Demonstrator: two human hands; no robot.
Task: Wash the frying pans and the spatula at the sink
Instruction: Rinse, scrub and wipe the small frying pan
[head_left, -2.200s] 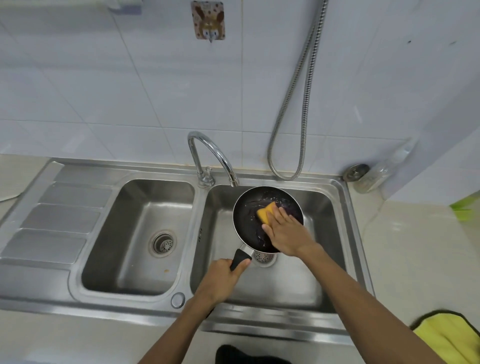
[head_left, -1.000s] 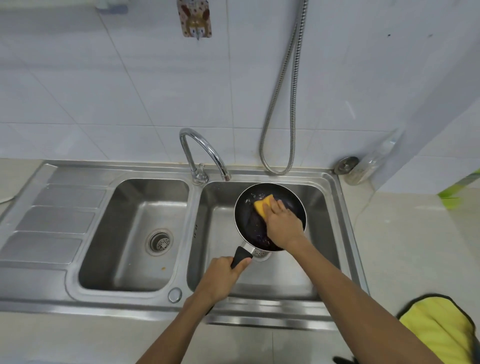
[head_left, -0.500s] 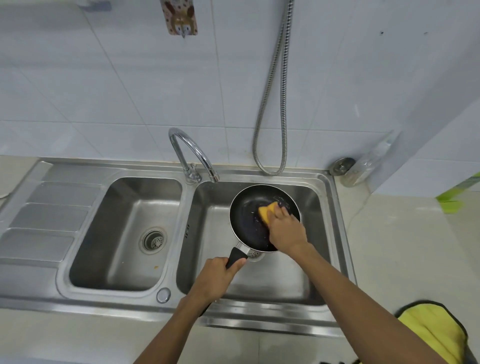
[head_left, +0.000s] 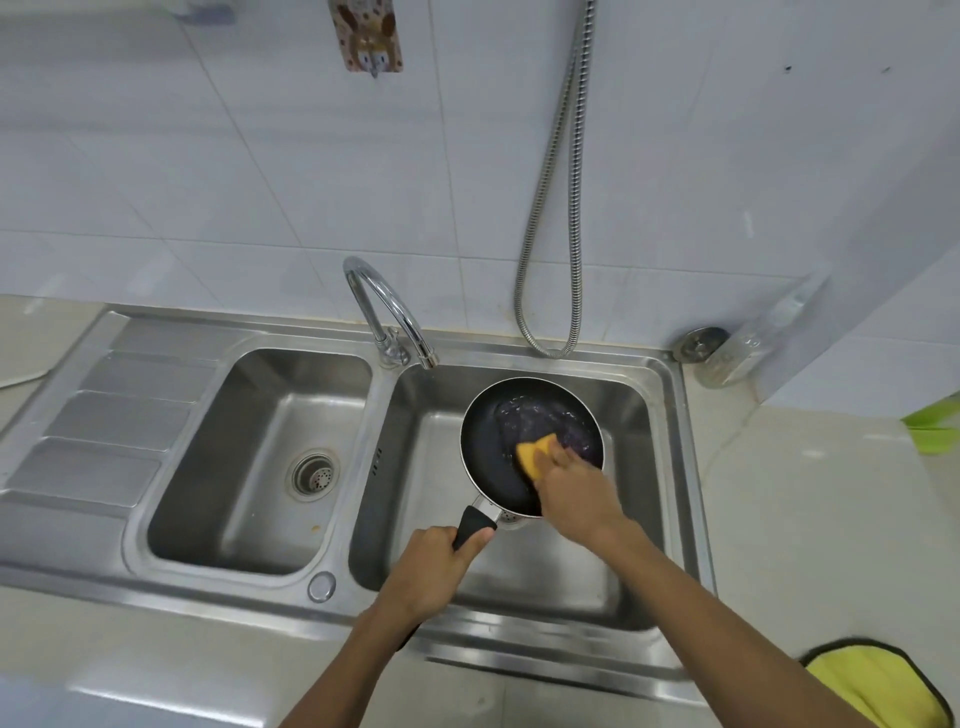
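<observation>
- While the left hand (head_left: 434, 566) steadies it, the frying pan (head_left: 485, 457) is being scrubbed – step in hand looks like the soaping of the first pan, inside face.
- Pan sits low in the right basin (head_left: 641, 415) of the sink, at 5 o'clock from the faucet (head_left: 387, 312); handle (head_left: 470, 525) leaves the pan at 7 o'clock.
- Left hand: fingers wrapped tight round the handle, thumb lying along its top toward the pan.
- Right hand (head_left: 574, 499): fingers (head_left: 560, 458) close together, bent over the orange sponge (head_left: 535, 452), gripping it and pressing it on the pan floor; thumb hidden, cannot tell where it sits.
- Sponge is near the pan's middle; foamy patch (head_left: 540, 415) spreads from 12 to 3 o'clock of the floor, the 9 o'clock side looks bare and dark.
- No water seen running from the faucet.
- Next move, my guess – sweep the sponge round to the 9 o'clock side and the rim, firm handle grip so the pan doesn't spin, then rinse under the spout.
- Task far from done: no second pan or spatula in view.
- Left basin (head_left: 249, 467) at 9 o'clock of the right one; yellow cloth (head_left: 872, 686) on the counter at 4 o'clock of the sink.
</observation>
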